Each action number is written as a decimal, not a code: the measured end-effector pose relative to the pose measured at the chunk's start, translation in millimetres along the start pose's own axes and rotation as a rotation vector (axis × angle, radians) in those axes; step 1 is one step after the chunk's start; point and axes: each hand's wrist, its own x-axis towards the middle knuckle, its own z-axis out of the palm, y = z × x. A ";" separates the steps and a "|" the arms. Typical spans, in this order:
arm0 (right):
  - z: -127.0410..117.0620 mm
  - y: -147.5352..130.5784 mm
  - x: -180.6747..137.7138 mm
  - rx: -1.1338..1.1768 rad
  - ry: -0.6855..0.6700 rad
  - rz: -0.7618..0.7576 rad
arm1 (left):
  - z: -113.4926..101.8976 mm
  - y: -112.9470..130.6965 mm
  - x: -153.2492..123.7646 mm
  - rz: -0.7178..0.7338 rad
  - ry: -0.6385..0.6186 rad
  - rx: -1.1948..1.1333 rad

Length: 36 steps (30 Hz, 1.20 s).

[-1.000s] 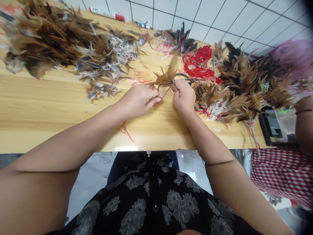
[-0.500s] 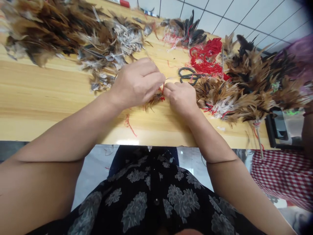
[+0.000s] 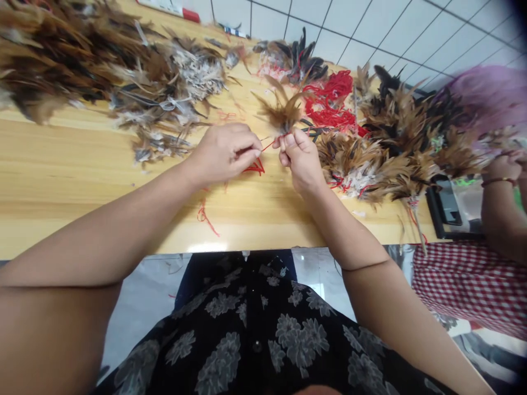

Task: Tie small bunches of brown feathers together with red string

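My right hand (image 3: 302,156) is closed round the base of a small bunch of brown feathers (image 3: 282,109), whose tips point up and away from me. A thin red string (image 3: 268,146) runs taut from that base to my left hand (image 3: 230,149), which pinches it between thumb and fingers. Below the left fingertips hangs a loop of the same red string. Just beyond my right hand lie black-handled scissors (image 3: 309,129), partly hidden by the hand and feathers. A skein of red string (image 3: 334,101) rests behind them.
Brown feather piles (image 3: 74,60) cover the far left of the table (image 3: 82,159). Tied feather bunches (image 3: 362,159) lie at right, beside a black tray with a phone (image 3: 448,203). Another person's hands (image 3: 504,170) are at the far right. Red thread scraps (image 3: 205,216) lie near the front edge.
My right hand has turned and raised the feather bunch, so its feathers now point away from me. My left hand has moved apart from it, leftward, stretching the red string. The view has shifted slightly.
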 end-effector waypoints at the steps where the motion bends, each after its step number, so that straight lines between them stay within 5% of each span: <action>1: 0.6 6.4 2.7 0.005 0.011 0.025 | 2.4 3.1 0.3 0.036 0.011 0.016; 4: 0.2 18.9 7.6 -0.174 0.044 0.025 | 8.9 11.3 0.3 0.142 0.036 0.048; 9: 0.5 1.0 -0.6 -0.870 0.030 -0.113 | 13.3 25.0 -2.8 0.106 -0.025 0.189; 15: 6.5 -25.8 -10.3 -1.137 -0.236 -0.161 | -6.0 18.7 2.7 0.199 0.037 0.310; 17: 5.7 -25.4 -10.2 -1.024 -0.323 -0.180 | -15.1 5.9 4.4 0.238 0.075 0.295; 20: 3.4 -20.3 -8.5 -0.656 -0.371 -0.179 | -23.9 -16.8 3.4 0.084 0.038 0.102; 27: 12.4 -32.5 -12.1 0.248 -0.146 0.257 | -8.3 -19.4 0.1 -0.079 0.038 -0.046; 36: 18.5 -49.1 -13.2 0.605 -0.099 0.630 | 7.3 -4.2 -2.6 0.034 0.095 -0.034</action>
